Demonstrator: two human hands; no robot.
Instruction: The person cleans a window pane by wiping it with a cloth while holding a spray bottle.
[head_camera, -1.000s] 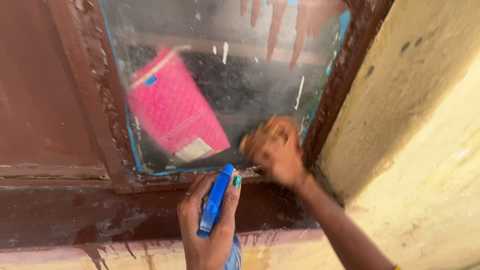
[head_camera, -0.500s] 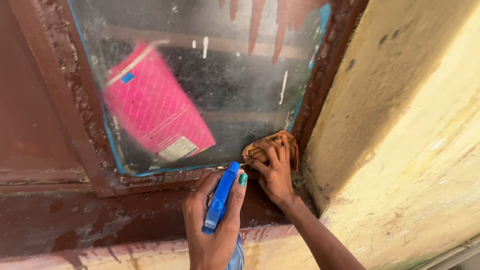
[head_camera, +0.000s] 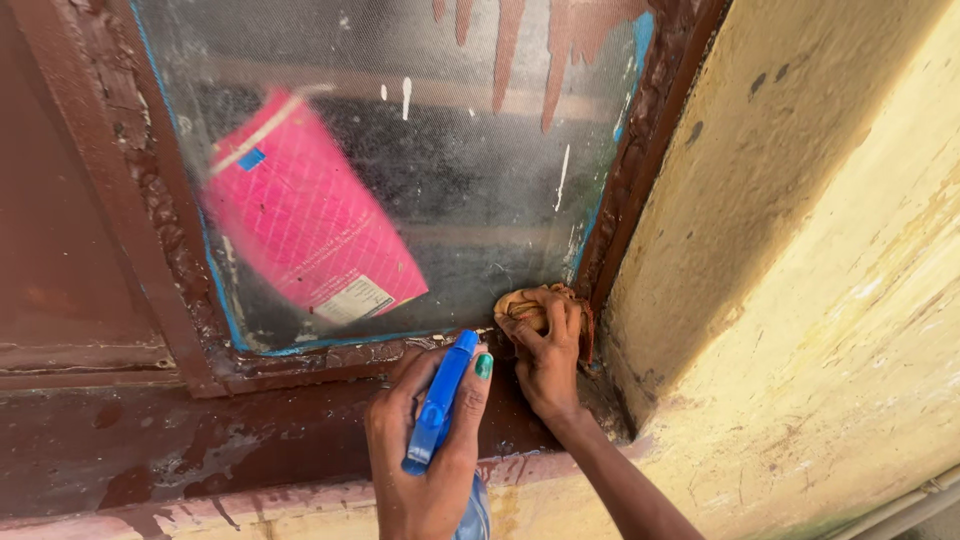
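Two hands are working at the bottom right corner of the pane (head_camera: 400, 170). The right hand (head_camera: 545, 355) is gripping a brown rag (head_camera: 530, 303), fingers closed over it, and pressing it into the corner where the glass meets the brown frame (head_camera: 640, 170). Just left of that grip, the left hand (head_camera: 425, 450) is wrapped around a blue spray bottle (head_camera: 438, 405), the nozzle pointing up at the lower edge of the glass.

Half a second ago the rag was sitting slightly higher on the glass; now it is lying lower, tight against the sill, so the wiping is reaching the very edge. A second ago the right hand was blurred with motion; now it is sharp and nearly at rest. The left hand is keeping the same hold on the bottle. Behind the glass, up and left of both grips, a pink packet (head_camera: 305, 215) is showing.
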